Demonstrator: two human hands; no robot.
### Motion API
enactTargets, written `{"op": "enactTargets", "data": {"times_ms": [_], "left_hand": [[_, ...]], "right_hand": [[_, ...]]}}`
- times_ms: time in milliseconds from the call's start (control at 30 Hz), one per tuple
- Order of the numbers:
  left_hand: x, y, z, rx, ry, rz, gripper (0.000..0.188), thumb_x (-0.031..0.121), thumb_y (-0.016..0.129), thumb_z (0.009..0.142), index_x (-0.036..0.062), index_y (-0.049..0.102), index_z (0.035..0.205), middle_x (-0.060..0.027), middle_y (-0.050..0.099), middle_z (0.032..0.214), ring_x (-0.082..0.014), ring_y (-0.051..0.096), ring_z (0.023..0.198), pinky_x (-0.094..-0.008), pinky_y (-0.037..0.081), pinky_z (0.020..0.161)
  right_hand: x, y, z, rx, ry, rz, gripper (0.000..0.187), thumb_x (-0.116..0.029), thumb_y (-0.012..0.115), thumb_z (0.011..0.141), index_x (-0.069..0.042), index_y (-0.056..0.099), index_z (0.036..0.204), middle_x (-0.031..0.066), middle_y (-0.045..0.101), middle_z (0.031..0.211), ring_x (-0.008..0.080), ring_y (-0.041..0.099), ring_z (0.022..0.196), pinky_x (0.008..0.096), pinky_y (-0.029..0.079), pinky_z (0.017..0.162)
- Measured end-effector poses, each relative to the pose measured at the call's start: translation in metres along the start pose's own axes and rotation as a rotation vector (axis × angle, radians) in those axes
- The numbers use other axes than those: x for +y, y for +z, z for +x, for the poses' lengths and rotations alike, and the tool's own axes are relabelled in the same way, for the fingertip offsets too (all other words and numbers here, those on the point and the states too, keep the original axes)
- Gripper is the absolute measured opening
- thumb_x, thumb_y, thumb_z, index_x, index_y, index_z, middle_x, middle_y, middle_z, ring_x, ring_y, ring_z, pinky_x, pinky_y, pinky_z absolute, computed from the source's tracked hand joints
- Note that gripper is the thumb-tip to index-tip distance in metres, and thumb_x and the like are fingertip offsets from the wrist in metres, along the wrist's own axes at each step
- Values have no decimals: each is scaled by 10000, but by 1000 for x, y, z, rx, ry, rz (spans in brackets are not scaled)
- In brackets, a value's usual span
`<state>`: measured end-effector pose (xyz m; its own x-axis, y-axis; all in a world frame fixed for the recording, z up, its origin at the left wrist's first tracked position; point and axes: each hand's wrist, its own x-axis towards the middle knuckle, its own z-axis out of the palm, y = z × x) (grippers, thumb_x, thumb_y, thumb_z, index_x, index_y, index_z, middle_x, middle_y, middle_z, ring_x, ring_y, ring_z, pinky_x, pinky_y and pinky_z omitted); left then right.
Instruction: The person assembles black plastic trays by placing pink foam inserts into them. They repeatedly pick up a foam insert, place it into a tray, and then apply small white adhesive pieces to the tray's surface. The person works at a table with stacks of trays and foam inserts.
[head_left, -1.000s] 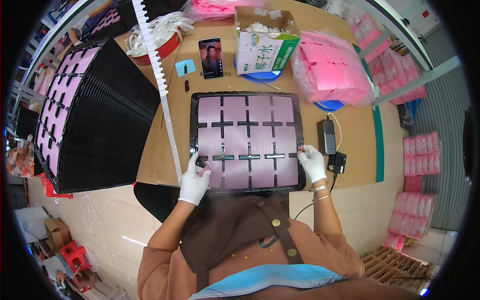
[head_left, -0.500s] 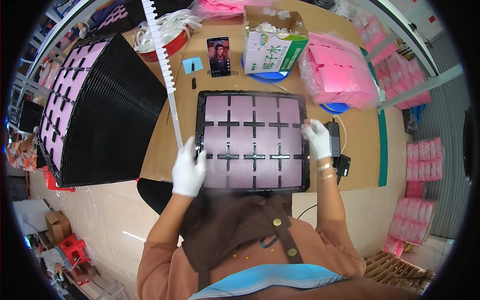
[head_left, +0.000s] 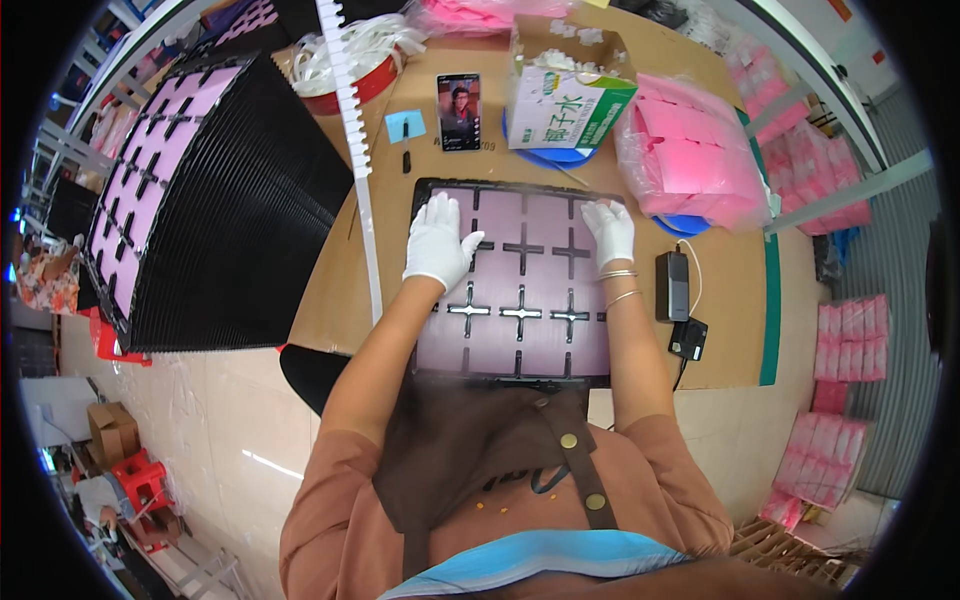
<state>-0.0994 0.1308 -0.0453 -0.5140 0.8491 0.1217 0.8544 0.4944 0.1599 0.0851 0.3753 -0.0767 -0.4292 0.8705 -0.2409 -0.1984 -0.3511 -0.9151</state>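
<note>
Your left fingers (head_left: 440,210) lie flat, holding nothing; your right fingers (head_left: 600,215) curl on the tray (head_left: 505,187), grip unclear. Cells (head_left: 546,282) between look filled; what remains can't be told.

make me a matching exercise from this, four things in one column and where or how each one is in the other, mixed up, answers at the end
Things
1. left hand
2. right hand
3. phone
4. pink bundle

Place or state
A. right of the carton
B. at the far right corner of the tray
C. screen lit
D. over the tray's far left part

Pairs: 1-D, 2-B, 3-C, 4-A
</note>
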Motion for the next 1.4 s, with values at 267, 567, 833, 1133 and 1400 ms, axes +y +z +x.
{"op": "enactTargets", "data": {"times_ms": [267,567,833,1133,1400], "left_hand": [[-33,-49,-57,-187,358,-181,418,237,490,958,-14,483,1293,-224,431,1405,-371,379,1323,-423,285,1122],[-33,-71,-139,-289,552,-147,544,-15,552,675,32,565,1217,-152,530,1324,-293,459,1281,-432,307,1117],[-14,-74,-145,-226,506,-204,498,248,654,818,-19,515,1216,-196,534,1267,-337,480,1230,-428,323,1088],[6,-67,-179,-313,418,-53,643,387,655,815,-60,492,1248,-223,498,1311,-343,447,1260,-425,300,1100],[-10,-82,-173,-224,185,-275,396,271,693,799,26,600,1095,-182,609,1115,-309,571,1072,-415,429,957]], "right_hand": [[-43,-29,-55,-63,124,-173,138,-27,490,925,34,515,1046,207,626,1030,289,664,900,378,567,838],[-42,-29,-132,-320,207,-379,161,-130,552,956,12,565,1030,140,660,945,201,668,819,293,567,745],[-16,-58,-144,-328,85,-504,130,-97,567,952,27,578,988,127,665,983,184,660,877,303,539,829],[-31,-81,-201,-363,426,-384,147,-103,585,933,41,574,958,171,666,936,232,683,831,339,576,765],[-34,-79,-206,-81,68,-583,60,-12,555,921,9,579,870,99,637,766,152,633,619,285,538,589]]}}
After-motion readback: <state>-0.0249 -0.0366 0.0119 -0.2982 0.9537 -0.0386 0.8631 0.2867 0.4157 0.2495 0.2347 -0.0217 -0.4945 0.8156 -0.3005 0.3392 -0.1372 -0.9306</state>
